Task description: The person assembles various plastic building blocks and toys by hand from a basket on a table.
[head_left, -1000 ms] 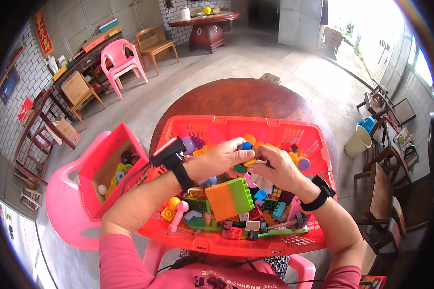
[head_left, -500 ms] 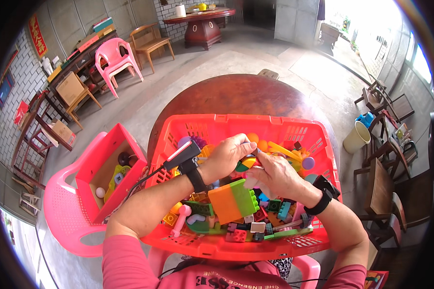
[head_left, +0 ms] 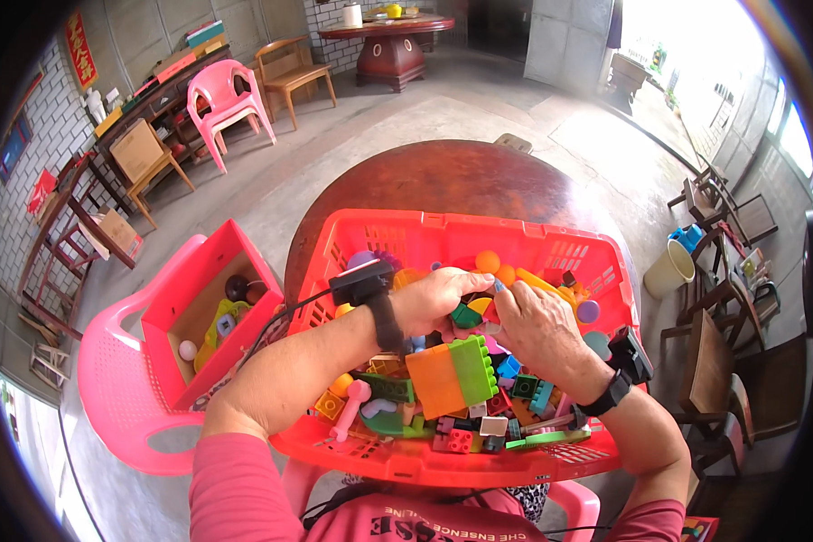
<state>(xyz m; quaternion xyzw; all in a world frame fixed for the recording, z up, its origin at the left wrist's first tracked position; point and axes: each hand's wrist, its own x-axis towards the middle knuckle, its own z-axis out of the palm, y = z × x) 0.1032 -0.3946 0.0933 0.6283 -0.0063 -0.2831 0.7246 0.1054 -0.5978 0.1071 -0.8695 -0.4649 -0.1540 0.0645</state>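
Observation:
My left hand [head_left: 438, 298] and my right hand [head_left: 542, 321] meet over the middle of a red plastic basket [head_left: 406, 462]. Between them is a small multi-coloured toy [head_left: 468, 315] with green, yellow and red parts, partly hidden by my fingers. Both hands are closed around it, and a bit of blue shows at the fingertips. Just below lies an orange and green building block piece [head_left: 447, 375], tilted on a heap of toy bricks [head_left: 524, 387]. A pink toy [head_left: 350, 411] with a knobbed end rests at the basket's near left.
The basket stands on a round wooden table [head_left: 443, 172]. At the left, a pink plastic chair [head_left: 117, 388] carries a red box [head_left: 167, 352] with a few toys inside. A cream bin [head_left: 668, 269] and wooden chairs [head_left: 709, 361] stand at the right.
My hands have shifted slightly right and down in the picture, with the multi-coloured toy still between them. More of its red part and a blue bit now show. The whole view has shifted a little.

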